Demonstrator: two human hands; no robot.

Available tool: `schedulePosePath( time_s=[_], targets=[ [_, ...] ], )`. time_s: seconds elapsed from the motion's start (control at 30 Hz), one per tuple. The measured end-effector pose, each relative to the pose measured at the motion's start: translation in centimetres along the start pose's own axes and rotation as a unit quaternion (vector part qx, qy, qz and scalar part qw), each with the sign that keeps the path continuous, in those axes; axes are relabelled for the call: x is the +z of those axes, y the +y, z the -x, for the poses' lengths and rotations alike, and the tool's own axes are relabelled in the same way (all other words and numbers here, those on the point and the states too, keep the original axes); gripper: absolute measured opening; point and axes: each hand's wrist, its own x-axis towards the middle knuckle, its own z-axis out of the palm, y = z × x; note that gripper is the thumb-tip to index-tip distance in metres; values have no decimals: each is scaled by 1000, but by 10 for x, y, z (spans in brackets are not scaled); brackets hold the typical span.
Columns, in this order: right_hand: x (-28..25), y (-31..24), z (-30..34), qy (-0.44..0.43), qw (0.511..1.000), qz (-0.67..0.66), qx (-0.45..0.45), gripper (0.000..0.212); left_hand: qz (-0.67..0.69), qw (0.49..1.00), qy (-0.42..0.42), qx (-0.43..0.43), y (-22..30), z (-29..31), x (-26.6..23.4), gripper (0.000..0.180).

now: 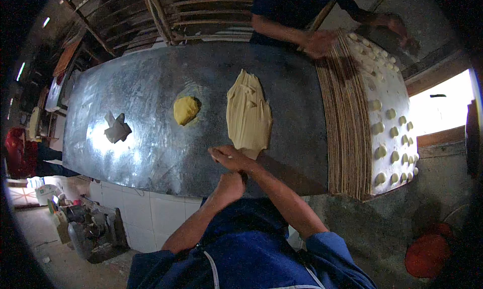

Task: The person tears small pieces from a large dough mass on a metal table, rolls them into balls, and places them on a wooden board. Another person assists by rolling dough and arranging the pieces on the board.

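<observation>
A long slab of pale dough [249, 110] lies on the dark metal table, ridged along its length and narrowing at the near end. My right hand [231, 158] is beside that narrow end, its wrist crossing close to it. The fingers point left and look loosely apart; a small pale bit clings to the hand. Just below, my left hand [230, 188] is closed near the table's front edge. A dark bit shows beside its fist, but what it holds, if anything, is hidden. Left of the slab sits a yellow lump [186, 111], smooth and rounded.
A crumpled grey piece [117, 128] lies on the table [156, 163] at left. At right rises a stack of thin boards [347, 133], its top dotted with small dough pieces [381, 151]. Across the table, a co-worker's hand [320, 43] is at the stack. Wooden racks [211, 12] stand behind.
</observation>
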Motion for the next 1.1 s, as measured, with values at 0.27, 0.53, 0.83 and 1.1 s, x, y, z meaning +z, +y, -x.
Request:
schedulePosePath(
  time_s=[0.27,0.53,0.83,1.1],
  targets=[
    [22,51,110,245,967,67,-28,22,69,959,217,171,29,73,-78,22],
    [-49,76,154,408,763,494,85,43,-283,898,335,-44,-153,-25,6,51],
    [-56,100,200,169,926,276,196,22,-21,965,261,36,-104,-7,-1,26],
    [-8,98,147,351,863,356,-73,20,39,910,410,36,-70,-19,60,34]
  ],
)
